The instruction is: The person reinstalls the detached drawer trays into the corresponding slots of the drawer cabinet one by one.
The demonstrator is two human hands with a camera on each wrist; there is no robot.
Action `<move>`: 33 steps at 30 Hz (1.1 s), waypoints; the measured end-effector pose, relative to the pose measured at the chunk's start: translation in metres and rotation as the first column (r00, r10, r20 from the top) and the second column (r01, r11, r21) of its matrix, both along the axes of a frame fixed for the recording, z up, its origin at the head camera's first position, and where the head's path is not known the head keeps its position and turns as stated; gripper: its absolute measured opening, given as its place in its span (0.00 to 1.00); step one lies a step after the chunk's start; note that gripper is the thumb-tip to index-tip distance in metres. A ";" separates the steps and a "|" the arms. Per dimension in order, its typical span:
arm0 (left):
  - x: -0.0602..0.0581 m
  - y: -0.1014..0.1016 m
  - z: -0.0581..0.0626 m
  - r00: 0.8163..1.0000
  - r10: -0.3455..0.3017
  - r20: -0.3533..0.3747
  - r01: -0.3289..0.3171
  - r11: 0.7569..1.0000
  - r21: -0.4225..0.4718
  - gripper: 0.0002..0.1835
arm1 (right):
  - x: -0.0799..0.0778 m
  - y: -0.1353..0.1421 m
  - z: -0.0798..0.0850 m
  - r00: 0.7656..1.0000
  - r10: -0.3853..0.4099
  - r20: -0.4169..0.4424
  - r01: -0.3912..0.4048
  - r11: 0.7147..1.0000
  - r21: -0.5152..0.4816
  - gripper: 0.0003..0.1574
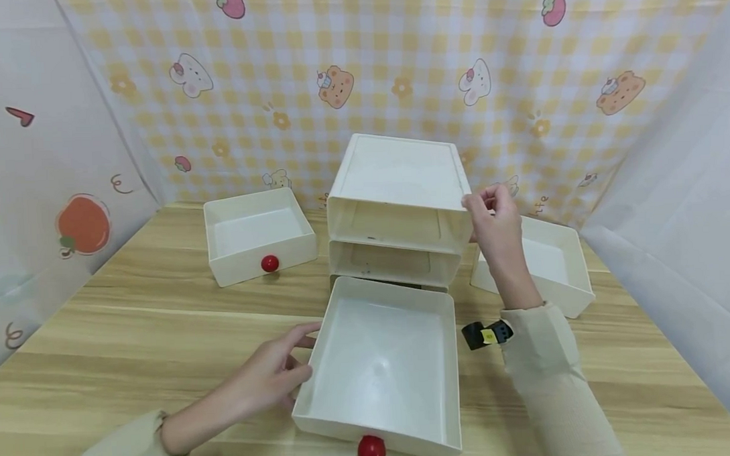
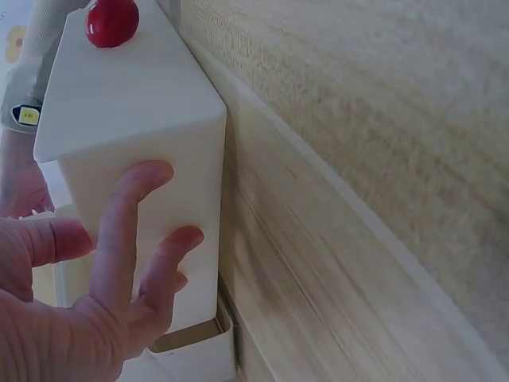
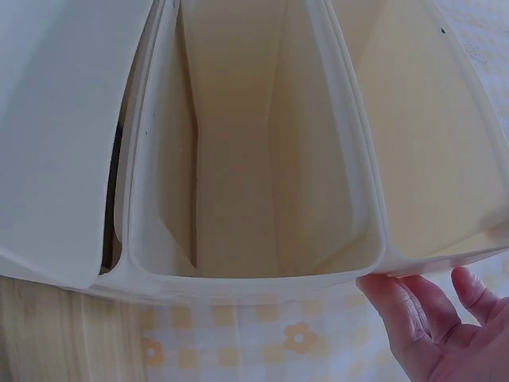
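The relaxed left hand [image 1: 270,367] touches a white, rectangular, red-knobbed plastic drawer [image 1: 377,335] at the bottom opening of a white three-tier plastic cabinet [image 1: 404,167]. The right hand [image 1: 496,222], also loose, touches the cabinet's side.

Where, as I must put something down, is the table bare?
Free: the table between the left drawer and left hand, and right of the right sleeve, in front of the right drawer. Crowded: around the cabinet, front drawer and right hand.
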State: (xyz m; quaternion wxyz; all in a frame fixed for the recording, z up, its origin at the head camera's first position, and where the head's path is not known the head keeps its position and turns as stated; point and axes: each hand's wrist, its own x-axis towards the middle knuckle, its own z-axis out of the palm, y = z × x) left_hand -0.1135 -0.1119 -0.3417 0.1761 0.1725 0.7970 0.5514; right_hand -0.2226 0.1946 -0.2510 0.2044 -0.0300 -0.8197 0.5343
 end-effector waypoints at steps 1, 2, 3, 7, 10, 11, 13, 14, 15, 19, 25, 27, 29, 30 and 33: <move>-0.001 0.000 0.000 1.000 0.002 -0.005 -0.002 1.000 -0.007 0.32 | 0.000 0.000 0.000 1.000 0.000 -0.001 0.000 1.000 -0.001 0.09; -0.001 0.000 0.000 1.000 0.003 -0.010 -0.003 1.000 -0.012 0.32 | 0.000 -0.001 0.000 1.000 -0.001 0.000 0.001 1.000 -0.002 0.09; -0.002 0.001 0.000 1.000 0.004 -0.010 -0.004 1.000 -0.012 0.33 | 0.000 -0.001 0.000 1.000 -0.001 -0.002 0.001 1.000 -0.003 0.09; -0.002 0.000 0.000 1.000 0.005 -0.014 -0.005 1.000 -0.025 0.33 | 0.000 -0.002 0.000 1.000 -0.005 0.006 0.005 1.000 -0.004 0.09; -0.002 0.000 0.001 1.000 0.006 -0.005 -0.006 1.000 -0.027 0.33 | 0.000 -0.001 0.000 1.000 -0.004 0.009 0.004 1.000 0.000 0.09; -0.002 0.000 0.001 1.000 0.007 -0.002 -0.007 1.000 -0.027 0.33 | 0.000 -0.001 0.000 1.000 -0.004 0.010 0.004 1.000 0.002 0.09; -0.003 0.000 0.002 1.000 0.011 0.009 -0.011 1.000 -0.025 0.33 | 0.001 -0.001 0.001 1.000 -0.003 0.007 0.003 1.000 0.004 0.09; -0.003 0.000 0.002 1.000 0.014 0.017 -0.014 1.000 -0.019 0.33 | 0.001 -0.001 0.001 1.000 -0.002 0.006 0.002 1.000 0.004 0.09; -0.003 0.000 0.002 1.000 0.017 0.025 -0.016 1.000 -0.017 0.33 | 0.001 -0.001 0.001 1.000 -0.004 0.005 0.004 1.000 0.003 0.09; -0.006 0.000 0.002 0.998 0.031 0.047 -0.030 1.000 -0.006 0.33 | 0.002 -0.002 0.001 1.000 -0.004 0.004 0.004 1.000 -0.001 0.09; -0.009 0.001 0.002 0.995 0.047 0.085 -0.049 0.998 0.027 0.33 | 0.002 -0.002 0.001 1.000 -0.004 0.011 0.004 1.000 -0.001 0.09; -0.010 0.001 0.002 0.994 0.049 0.098 -0.053 0.998 0.035 0.33 | 0.002 -0.002 0.001 1.000 -0.005 0.015 0.005 1.000 -0.002 0.09; -0.012 0.001 0.002 0.993 0.049 0.107 -0.054 0.998 0.040 0.33 | 0.002 -0.002 0.001 1.000 -0.005 0.017 0.005 1.000 -0.002 0.09; -0.013 0.001 0.002 0.993 0.049 0.111 -0.054 0.998 0.038 0.33 | 0.002 -0.002 0.001 1.000 -0.005 0.017 0.005 1.000 -0.002 0.09; -0.017 0.001 0.002 0.993 0.051 0.109 -0.054 0.998 0.024 0.32 | 0.002 -0.001 0.001 1.000 -0.006 0.016 0.006 1.000 -0.002 0.09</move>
